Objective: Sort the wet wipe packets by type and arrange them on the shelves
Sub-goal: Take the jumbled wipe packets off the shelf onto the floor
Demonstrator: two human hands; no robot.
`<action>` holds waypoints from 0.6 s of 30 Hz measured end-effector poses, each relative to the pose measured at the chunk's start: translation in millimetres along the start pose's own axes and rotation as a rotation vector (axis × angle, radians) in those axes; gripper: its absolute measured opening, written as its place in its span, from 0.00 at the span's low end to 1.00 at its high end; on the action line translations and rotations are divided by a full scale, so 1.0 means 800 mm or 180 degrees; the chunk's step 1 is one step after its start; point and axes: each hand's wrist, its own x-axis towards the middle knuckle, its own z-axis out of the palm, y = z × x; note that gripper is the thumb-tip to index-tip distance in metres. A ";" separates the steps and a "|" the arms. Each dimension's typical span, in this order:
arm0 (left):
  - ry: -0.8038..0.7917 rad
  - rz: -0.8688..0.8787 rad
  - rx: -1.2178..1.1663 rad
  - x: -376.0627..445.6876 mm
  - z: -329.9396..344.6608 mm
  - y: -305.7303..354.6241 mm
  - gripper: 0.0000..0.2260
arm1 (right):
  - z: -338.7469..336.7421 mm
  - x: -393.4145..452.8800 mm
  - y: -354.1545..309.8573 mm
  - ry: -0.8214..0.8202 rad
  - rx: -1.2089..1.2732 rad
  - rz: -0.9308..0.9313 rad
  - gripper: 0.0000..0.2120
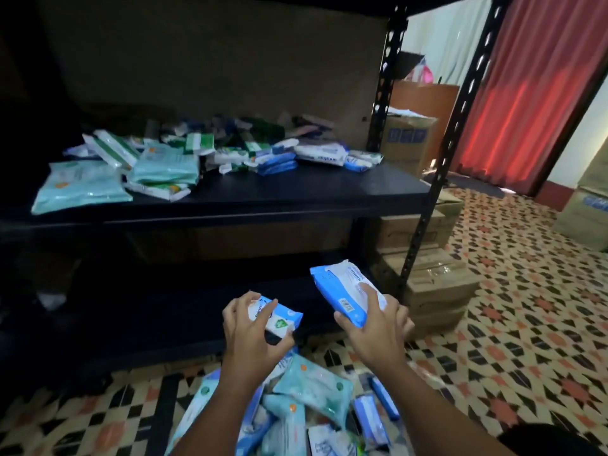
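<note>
My left hand [251, 334] grips a small blue-and-white wipe packet [279, 319] with a green badge. My right hand [378, 327] holds a larger blue-and-white packet [342, 287], thumb under it and a finger across its top. Both hands hover in front of the dark lower shelf [148, 311]. Below my arms lies a heap of mixed teal and blue packets [302, 406] on the floor. The upper shelf [296, 189] carries several packets: teal ones [82, 185] at the left, green-and-white ones [197, 143] in the middle, blue ones [279, 164] toward the right.
The black metal rack has a perforated front post [437, 149] at its right. Taped cardboard boxes [434, 284] stand beside it on the patterned tile floor [526, 324]. A red curtain [533, 93] hangs at the far right.
</note>
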 end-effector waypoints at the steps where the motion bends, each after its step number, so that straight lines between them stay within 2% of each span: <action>1: -0.0036 -0.0078 0.0021 -0.011 0.005 -0.006 0.22 | 0.009 -0.007 0.005 -0.0066 -0.0064 0.0053 0.39; 9: -0.0342 -0.0326 0.0051 -0.090 0.042 -0.049 0.23 | 0.072 -0.055 0.047 -0.0774 -0.0473 0.0195 0.38; 11: -0.0492 -0.0457 0.0021 -0.098 0.047 -0.053 0.26 | 0.076 -0.062 0.052 -0.0864 -0.0520 0.0161 0.39; 13: -0.0960 -0.0653 0.0066 -0.107 0.050 -0.058 0.36 | 0.078 -0.067 0.058 -0.1097 -0.0405 0.0187 0.42; 16: -0.1975 -0.1013 0.0409 -0.128 0.053 -0.070 0.53 | 0.082 -0.075 0.076 -0.2018 -0.0080 0.0389 0.56; 18: -0.2233 -0.1192 0.0487 -0.141 0.052 -0.073 0.54 | 0.085 -0.079 0.089 -0.2298 -0.0003 0.0475 0.62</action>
